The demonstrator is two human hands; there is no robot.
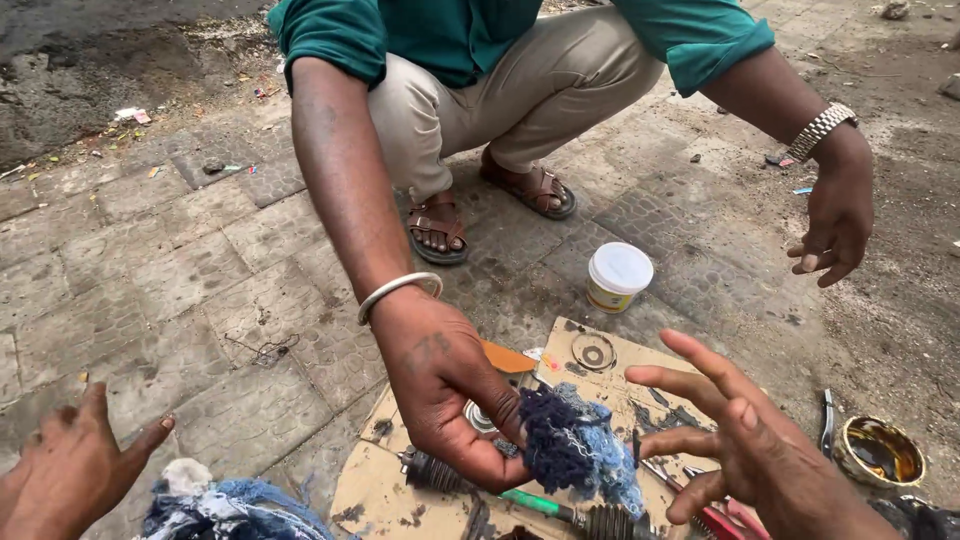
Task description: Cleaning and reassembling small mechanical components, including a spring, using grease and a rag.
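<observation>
My right hand [745, 450] is open with its fingers spread, just right of a dark blue and light blue rag [570, 445]. A person crouching opposite holds that rag in one hand [440, 385] over a piece of cardboard [375, 495]; their other hand [835, 215] hangs open at the right. My left hand [70, 470] is at the bottom left with fingers apart and nothing in it, beside a bundle of blue and white cloth [230, 505]. Under the rag lies a greasy shaft with rubber boots [432, 470] and a green-handled screwdriver [530, 503].
A white-lidded tub [618, 277] stands on the paving beyond the cardboard. An open tin of dark oily grease [880, 450] and pliers [828, 420] lie at the right. A red-handled tool [722, 522] lies under my right hand. The other person's sandalled feet [437, 230] are close ahead.
</observation>
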